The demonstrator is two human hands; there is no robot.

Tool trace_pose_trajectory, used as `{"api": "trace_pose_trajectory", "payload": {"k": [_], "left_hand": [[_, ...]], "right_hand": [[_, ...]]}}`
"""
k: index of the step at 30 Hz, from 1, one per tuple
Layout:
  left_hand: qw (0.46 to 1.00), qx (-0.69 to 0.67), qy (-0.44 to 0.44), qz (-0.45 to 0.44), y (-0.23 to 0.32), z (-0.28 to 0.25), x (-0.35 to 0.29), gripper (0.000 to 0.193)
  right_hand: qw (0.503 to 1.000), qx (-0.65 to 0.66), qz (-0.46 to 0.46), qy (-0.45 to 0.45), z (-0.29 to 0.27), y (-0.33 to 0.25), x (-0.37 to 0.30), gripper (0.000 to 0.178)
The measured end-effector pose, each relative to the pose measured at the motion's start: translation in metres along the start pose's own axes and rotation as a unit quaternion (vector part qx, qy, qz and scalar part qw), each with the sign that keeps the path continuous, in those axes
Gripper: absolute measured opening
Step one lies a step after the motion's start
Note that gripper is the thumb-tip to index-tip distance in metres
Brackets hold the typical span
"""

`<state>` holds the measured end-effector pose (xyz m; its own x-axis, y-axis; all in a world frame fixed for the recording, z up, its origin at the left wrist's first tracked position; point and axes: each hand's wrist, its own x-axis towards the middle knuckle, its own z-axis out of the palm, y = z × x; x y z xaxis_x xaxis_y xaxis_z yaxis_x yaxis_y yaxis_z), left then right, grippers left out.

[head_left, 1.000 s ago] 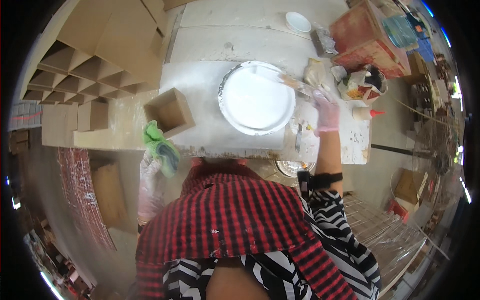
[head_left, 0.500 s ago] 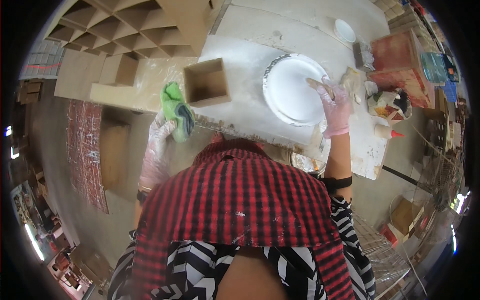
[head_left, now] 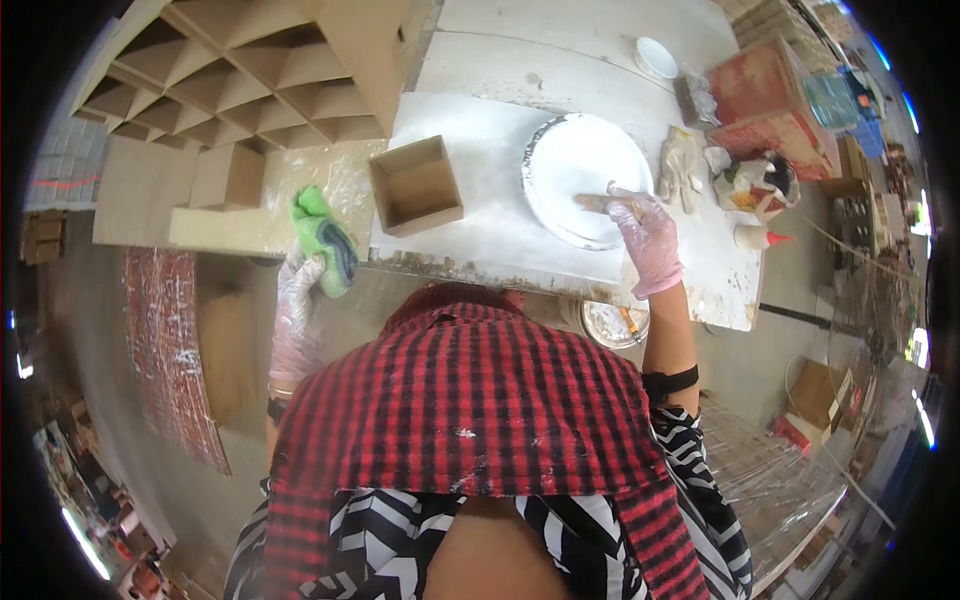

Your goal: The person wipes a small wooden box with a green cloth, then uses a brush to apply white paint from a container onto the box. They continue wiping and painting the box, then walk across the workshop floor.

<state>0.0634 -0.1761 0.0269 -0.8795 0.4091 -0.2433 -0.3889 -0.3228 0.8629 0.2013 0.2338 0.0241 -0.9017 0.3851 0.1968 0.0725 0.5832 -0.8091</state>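
My left hand (head_left: 297, 305), in a thin whitish glove, is closed round a bright green piece with a dark grey part (head_left: 325, 238). It looks soft and bunched like a cloth, and the hand is just off the table's front edge. Gloved in pinkish plastic, my right hand (head_left: 648, 240) grips a flat brown wooden stick (head_left: 593, 203) over a round white pan (head_left: 526, 178). White material coats the pan, and the stick's other end is hidden in my fingers. Between the hands stands an open brown cardboard box (head_left: 440, 215).
A large brown divider grid (head_left: 270, 70) fills the back left, with a small box (head_left: 228, 177) before it. At right lie a pale glove (head_left: 682, 168), a red-tipped bottle (head_left: 757, 237) and a reddish crate (head_left: 765, 100). A tub (head_left: 612, 322) sits below the table edge.
My right hand has come nearer and slightly left with the stick, which now points left over the pan. My left hand and the green piece have shifted left and slightly lower. The view has shifted too.
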Motion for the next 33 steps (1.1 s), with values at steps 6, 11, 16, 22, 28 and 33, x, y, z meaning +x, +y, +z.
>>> {"api": "trace_pose_trajectory", "payload": {"k": [6, 11, 16, 22, 28, 33], "left_hand": [[1.0, 0.017, -0.004, -0.013, -0.001, -0.004, 0.006, 0.051], [0.999, 0.032, -0.013, -0.021, -0.005, 0.001, 0.008, 0.051], [0.999, 0.027, -0.04, -0.008, -0.007, 0.004, 0.007, 0.052], [0.999, 0.024, -0.035, -0.019, -0.009, 0.016, 0.007, 0.053], [0.999, 0.024, -0.009, -0.022, -0.007, 0.025, 0.0, 0.052], [0.999, 0.028, -0.021, -0.022, -0.009, 0.025, 0.005, 0.05]], "right_hand": [[0.974, 0.127, 0.186, 0.029, -0.026, 0.012, -0.018, 0.025], [0.979, 0.054, 0.177, 0.089, -0.043, 0.013, -0.018, 0.025], [0.983, -0.028, 0.115, 0.141, -0.039, 0.033, -0.008, 0.025], [0.953, 0.121, 0.078, 0.266, -0.007, 0.061, 0.001, 0.022], [0.978, 0.046, 0.09, 0.18, 0.004, 0.043, 0.005, 0.023], [0.981, 0.129, 0.132, 0.062, -0.007, 0.025, -0.01, 0.028]]}}
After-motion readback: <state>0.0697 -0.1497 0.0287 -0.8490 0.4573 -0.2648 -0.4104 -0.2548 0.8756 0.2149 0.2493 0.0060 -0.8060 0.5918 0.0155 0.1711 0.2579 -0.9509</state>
